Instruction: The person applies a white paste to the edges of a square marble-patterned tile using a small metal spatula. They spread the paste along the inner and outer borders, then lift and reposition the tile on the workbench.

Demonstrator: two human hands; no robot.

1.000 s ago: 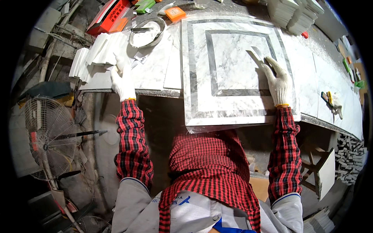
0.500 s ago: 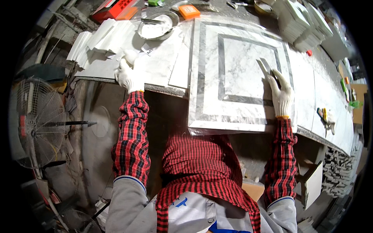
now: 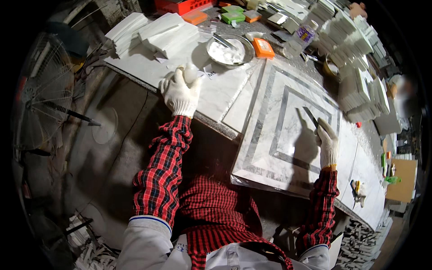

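My left hand [image 3: 180, 95], in a white knit glove, is closed around a smooth, whitish rounded thing [image 3: 191, 73] at the near edge of the left slab. My right hand [image 3: 329, 143], gloved likewise, grips a narrow flat blade, like a putty knife [image 3: 310, 116], whose handle is hidden in the fingers. The blade hovers over a marble panel [image 3: 270, 130] with grey inlaid frames, casting a shadow on it. Beyond my left hand, a metal bowl [image 3: 216, 60] holds white paste [image 3: 231, 55] with a flat metal tool [image 3: 223, 42] lying across it.
White stone strips [image 3: 168, 33] are stacked at the far left, with more stacked pieces [image 3: 353, 90] at the far right. An orange box [image 3: 263, 47] and a clear bottle [image 3: 302, 38] stand behind the panel. A caged fan [image 3: 45, 92] is at my left. Small tools [image 3: 358, 191] lie on the right slab.
The whole view has turned, and the bench now appears tilted, its left part shifted rightward. My right hand keeps the blade over the panel; my left hand still has the rounded thing.
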